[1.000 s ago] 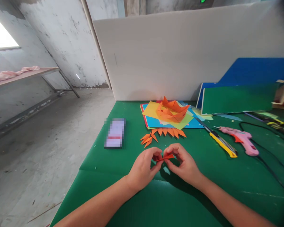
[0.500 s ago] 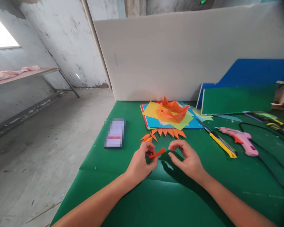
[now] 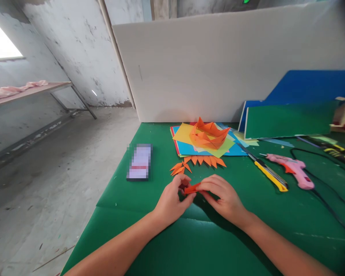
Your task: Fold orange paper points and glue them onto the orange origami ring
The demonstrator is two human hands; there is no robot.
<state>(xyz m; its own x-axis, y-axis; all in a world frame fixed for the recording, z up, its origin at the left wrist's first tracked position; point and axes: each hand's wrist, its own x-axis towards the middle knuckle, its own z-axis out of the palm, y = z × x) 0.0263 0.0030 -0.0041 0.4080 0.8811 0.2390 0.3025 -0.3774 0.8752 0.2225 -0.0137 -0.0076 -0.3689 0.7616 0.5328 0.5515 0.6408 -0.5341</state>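
Note:
Between my two hands is a small folded strip of orange paper (image 3: 192, 188), held just above the green table. My left hand (image 3: 174, 195) pinches its left end, with the fingertips partly hiding it. At the other end, the thumb and fingers of my right hand (image 3: 222, 193) close on the strip. Just beyond my hands lie several pointed orange paper pieces (image 3: 205, 160) in a row, with a small cluster of folded orange pieces (image 3: 180, 168) to their left. Farther back, an orange folded-paper ring with peaks (image 3: 209, 134) rests on coloured paper sheets (image 3: 182, 134).
A phone (image 3: 140, 163) with a blurred screen lies at the left. On the right are a yellow utility knife (image 3: 271, 176), a pink glue gun (image 3: 293, 168) and its black cable (image 3: 332, 220). A white board (image 3: 207, 69) and a green board (image 3: 290, 120) stand behind.
My right hand has moved left and closed on the free end of the orange strip. My left hand keeps its pinch, nearly still.

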